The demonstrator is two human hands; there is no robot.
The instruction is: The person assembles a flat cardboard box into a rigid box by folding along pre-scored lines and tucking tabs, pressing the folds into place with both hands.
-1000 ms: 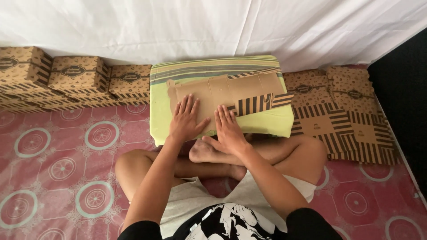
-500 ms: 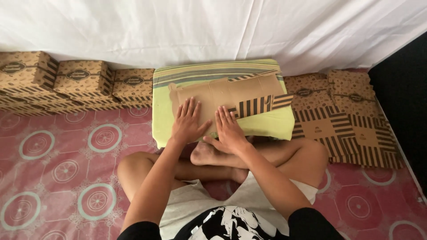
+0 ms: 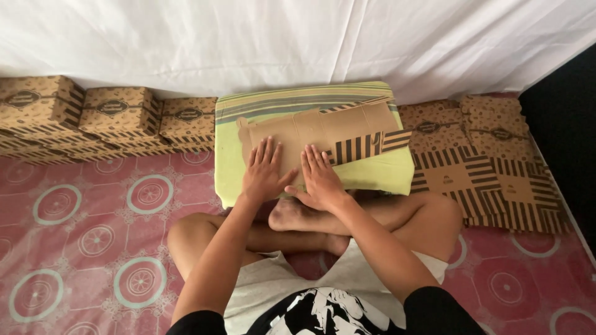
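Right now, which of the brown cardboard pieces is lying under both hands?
The flat unfolded cardboard sheet on the yellow-green cushion. Left hand and right hand press on it; the folded boxes sit along the wall, untouched.

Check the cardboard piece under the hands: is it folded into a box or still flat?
Flat. The cardboard lies spread on the green cushion, with the left hand and right hand pressed palm-down on it; no walls stand up.

- The flat box sheet point(image 3: 323, 133) is brown cardboard, dull and smooth.
- The yellow-green cushion point(image 3: 379, 174) is soft cloth.
- The white sheet point(image 3: 248, 37) is thin, wrinkly cloth.
- The floor mat point(image 3: 93, 217) looks smooth.
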